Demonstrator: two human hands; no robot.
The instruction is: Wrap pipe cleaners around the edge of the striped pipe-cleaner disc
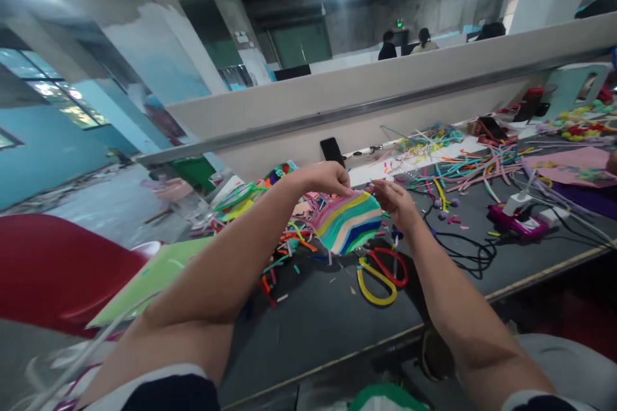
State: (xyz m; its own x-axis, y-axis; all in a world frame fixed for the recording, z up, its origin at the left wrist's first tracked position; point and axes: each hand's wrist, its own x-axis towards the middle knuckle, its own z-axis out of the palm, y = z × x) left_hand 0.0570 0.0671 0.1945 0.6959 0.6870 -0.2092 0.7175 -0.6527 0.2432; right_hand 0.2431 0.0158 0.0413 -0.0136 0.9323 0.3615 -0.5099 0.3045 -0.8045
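Observation:
Both my hands hold up a flat piece made of wavy rows of coloured pipe cleaners (348, 221) above the dark table (313, 314). My left hand (324, 178) grips its upper left edge with the fingers curled over it. My right hand (393, 200) pinches its upper right edge. Yellow and red pipe-cleaner loops (380, 275) lie on the table just below the piece.
Loose pipe cleaners (463, 167) and scraps litter the table. A black phone (332, 150) leans on the grey partition (385, 103). A pink device (515, 219) with black cables lies at right, pink sheets (569, 164) beyond, a red chair (53, 270) at left. People sit in the background.

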